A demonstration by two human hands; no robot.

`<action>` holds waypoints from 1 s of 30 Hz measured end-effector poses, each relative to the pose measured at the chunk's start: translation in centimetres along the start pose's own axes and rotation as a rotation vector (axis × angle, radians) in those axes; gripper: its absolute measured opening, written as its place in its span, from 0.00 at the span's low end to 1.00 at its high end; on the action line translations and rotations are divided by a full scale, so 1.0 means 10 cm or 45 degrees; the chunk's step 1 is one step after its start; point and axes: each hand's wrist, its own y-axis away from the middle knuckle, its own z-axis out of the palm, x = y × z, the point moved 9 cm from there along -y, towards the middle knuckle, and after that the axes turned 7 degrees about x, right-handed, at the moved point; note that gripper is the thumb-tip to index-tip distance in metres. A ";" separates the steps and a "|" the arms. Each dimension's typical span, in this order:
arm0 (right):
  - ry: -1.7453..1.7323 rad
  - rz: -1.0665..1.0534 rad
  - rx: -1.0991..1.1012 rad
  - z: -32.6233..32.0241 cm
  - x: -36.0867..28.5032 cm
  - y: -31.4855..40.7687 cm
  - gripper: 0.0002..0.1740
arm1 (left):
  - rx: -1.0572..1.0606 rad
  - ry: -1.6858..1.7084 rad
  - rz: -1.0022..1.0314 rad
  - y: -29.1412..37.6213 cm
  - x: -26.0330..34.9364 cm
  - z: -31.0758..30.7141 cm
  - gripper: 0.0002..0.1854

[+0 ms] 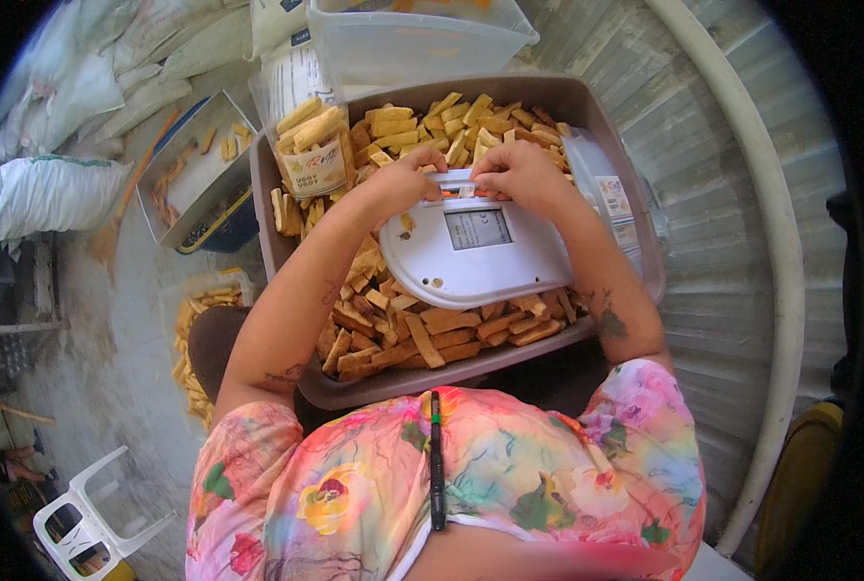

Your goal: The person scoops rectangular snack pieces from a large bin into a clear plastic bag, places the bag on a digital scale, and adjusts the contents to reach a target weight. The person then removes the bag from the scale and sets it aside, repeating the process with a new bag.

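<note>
A white digital scale [501,265] lies underside up over a heap of yellow-brown stick-shaped chews or snacks [421,338]. A grey printed label [478,229] is set in its underside. Near its far edge is a battery compartment [465,191] showing orange parts inside. My left hand [406,178] grips the left end of that compartment, fingers bent over the edge. From the other end, my right hand [523,174] pinches at the slot; its fingertips partly hide what they touch. The sticks fill a large brown plastic tub [599,105] in front of me.
A clear pouch [316,167] of sticks stands at the tub's left; flat labelled pouches [610,189] lie at its right. Beyond sits a translucent bin [417,43]. Left are a metal tray [185,171], another stick-filled container [203,312] and a white plastic stool [94,516]. Corrugated wall [722,218] stands right.
</note>
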 end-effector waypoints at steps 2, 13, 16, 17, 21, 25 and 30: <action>0.010 0.059 -0.126 0.03 -0.03 -0.06 0.04 | 0.015 -0.026 -0.027 -0.02 -0.03 -0.01 0.18; 0.448 0.113 -0.514 0.20 -0.14 -0.34 0.10 | 0.046 0.018 -0.017 0.12 0.08 -0.04 0.20; 0.277 0.148 -0.629 0.28 -0.13 -0.36 0.17 | 0.080 -0.027 0.021 0.15 0.10 -0.06 0.20; 0.254 0.134 -0.677 0.30 -0.14 -0.36 0.18 | 0.094 -0.051 0.034 0.15 0.09 -0.07 0.20; 0.327 0.126 -0.775 0.36 -0.12 -0.38 0.18 | 0.078 0.014 -0.004 0.12 0.01 -0.05 0.19; 0.462 0.115 -0.680 0.33 -0.13 -0.37 0.15 | 0.108 -0.009 0.059 0.10 0.02 -0.06 0.19; 0.435 0.053 -0.555 0.32 -0.24 -0.29 0.12 | 0.065 -0.072 0.062 0.11 0.05 -0.04 0.19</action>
